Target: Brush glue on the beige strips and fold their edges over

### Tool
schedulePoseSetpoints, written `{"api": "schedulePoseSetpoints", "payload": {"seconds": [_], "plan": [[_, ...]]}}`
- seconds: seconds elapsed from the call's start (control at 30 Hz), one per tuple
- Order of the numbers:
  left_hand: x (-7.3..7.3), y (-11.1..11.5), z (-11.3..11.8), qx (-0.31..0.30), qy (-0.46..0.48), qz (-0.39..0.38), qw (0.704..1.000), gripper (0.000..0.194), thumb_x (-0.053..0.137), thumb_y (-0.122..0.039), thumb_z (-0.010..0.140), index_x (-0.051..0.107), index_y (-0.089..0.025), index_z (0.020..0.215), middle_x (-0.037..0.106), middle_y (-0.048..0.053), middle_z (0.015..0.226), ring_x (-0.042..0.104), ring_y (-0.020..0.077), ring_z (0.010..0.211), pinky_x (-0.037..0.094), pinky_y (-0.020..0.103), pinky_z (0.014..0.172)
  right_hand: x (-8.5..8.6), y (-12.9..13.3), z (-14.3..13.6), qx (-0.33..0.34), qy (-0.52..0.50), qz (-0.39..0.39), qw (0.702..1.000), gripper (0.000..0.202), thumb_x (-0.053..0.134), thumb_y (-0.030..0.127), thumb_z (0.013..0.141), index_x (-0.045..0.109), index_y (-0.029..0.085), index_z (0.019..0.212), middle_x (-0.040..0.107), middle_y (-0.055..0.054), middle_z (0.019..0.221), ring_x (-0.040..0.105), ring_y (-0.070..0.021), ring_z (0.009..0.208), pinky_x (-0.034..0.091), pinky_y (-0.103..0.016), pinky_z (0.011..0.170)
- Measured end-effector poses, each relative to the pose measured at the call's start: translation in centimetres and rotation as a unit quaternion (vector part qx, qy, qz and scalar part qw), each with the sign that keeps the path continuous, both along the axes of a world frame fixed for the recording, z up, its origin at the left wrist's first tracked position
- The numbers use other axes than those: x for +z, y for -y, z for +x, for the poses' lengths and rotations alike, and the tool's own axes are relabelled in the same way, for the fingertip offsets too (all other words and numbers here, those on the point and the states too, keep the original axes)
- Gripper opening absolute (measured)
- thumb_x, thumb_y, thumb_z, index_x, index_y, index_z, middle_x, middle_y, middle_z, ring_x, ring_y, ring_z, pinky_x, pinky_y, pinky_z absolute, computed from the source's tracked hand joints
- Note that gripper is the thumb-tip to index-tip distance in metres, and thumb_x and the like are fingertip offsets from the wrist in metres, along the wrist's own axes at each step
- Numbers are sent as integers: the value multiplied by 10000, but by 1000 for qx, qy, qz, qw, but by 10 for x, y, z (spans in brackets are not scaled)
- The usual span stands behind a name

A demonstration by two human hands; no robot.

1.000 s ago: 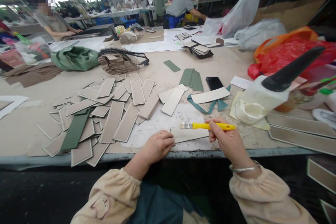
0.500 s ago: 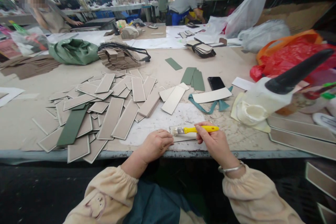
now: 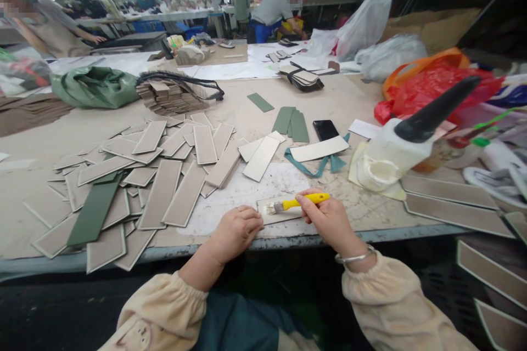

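My right hand (image 3: 325, 216) is closed round the yellow handle of a brush (image 3: 307, 199). The brush's pale bristles rest on a small rectangular panel (image 3: 284, 216) near the table's front edge. My left hand (image 3: 240, 230) presses its closed fingertips on the left end of that panel. Beneath lies a white sheet (image 3: 201, 218) with glue stains. Many beige panels with pale borders (image 3: 160, 192) are heaped to the left, with a dark green strip (image 3: 94, 214) on top. Two pale strips (image 3: 261, 159) lie crossed beyond the panel.
A white glue bottle with a black nozzle (image 3: 405, 145) stands at right, near red bags (image 3: 444, 88). A phone (image 3: 325, 130), teal ribbon (image 3: 315, 169) and green pieces (image 3: 291, 123) lie ahead. Long panels (image 3: 457, 211) are at front right. People work at the back.
The whole view has shifted, so the scene sits further left. The brush still touches the panel, its bristles now slightly nearer the panel's left end. Both hands keep their hold.
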State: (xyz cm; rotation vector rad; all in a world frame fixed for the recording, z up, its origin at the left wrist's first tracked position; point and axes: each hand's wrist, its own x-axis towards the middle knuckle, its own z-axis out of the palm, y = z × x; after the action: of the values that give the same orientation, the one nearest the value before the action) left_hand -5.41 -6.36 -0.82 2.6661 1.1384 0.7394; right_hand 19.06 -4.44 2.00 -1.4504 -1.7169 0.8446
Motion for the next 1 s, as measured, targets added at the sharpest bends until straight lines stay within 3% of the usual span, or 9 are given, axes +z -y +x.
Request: {"api": "schedulePoseSetpoints", "payload": {"seconds": [0.17,0.43,0.6,0.73,0.8,0.9,1.0], "plan": [[-1,-1,0,-6,10,9,1000,144,571,-195,896,694,-172,825,702,48,851,631,161,853,544,286,766,7,-3,18,-31,47,43,997,522,501,483,890,574,193,462,714,-59,868,654,-151,644,485,-264,641],[0,-2,-1,-14,21,-1,1000,152,559,-185,900,696,-169,837,700,52,859,616,164,864,544,298,780,16,-6,53,-94,127,66,985,469,493,506,877,621,187,559,696,-50,701,608,-147,511,447,-264,522],[0,-2,-1,-15,26,1,1000,156,560,-188,900,700,-167,833,702,52,857,615,164,860,547,295,772,17,-8,69,-122,181,111,969,531,463,541,880,577,193,495,715,-74,768,652,-171,575,454,-269,527],[1,-2,0,-13,22,1,1000,167,556,-189,903,703,-169,827,701,52,856,619,165,859,544,291,771,21,-6,77,-142,220,154,953,518,446,555,890,591,186,556,714,-81,760,649,-179,580,447,-270,522],[2,-2,0,-13,18,-1,1000,173,551,-192,905,704,-171,826,699,53,855,620,164,861,542,291,778,25,-2,75,-147,202,157,955,458,474,538,888,620,176,647,696,-72,717,633,-173,558,449,-270,527],[3,-2,0,-8,5,-14,1000,176,549,-196,905,699,-173,816,692,51,846,619,163,864,537,287,779,28,5,61,-134,77,112,982,353,531,497,886,642,165,835,630,-23,611,586,-146,489,450,-253,490],[4,-2,0,-5,-8,-20,1000,173,550,-200,905,695,-178,814,687,48,838,615,160,852,532,283,766,23,12,34,-58,-69,49,995,305,560,460,888,628,169,949,595,5,600,580,-141,504,473,-246,484]]}}
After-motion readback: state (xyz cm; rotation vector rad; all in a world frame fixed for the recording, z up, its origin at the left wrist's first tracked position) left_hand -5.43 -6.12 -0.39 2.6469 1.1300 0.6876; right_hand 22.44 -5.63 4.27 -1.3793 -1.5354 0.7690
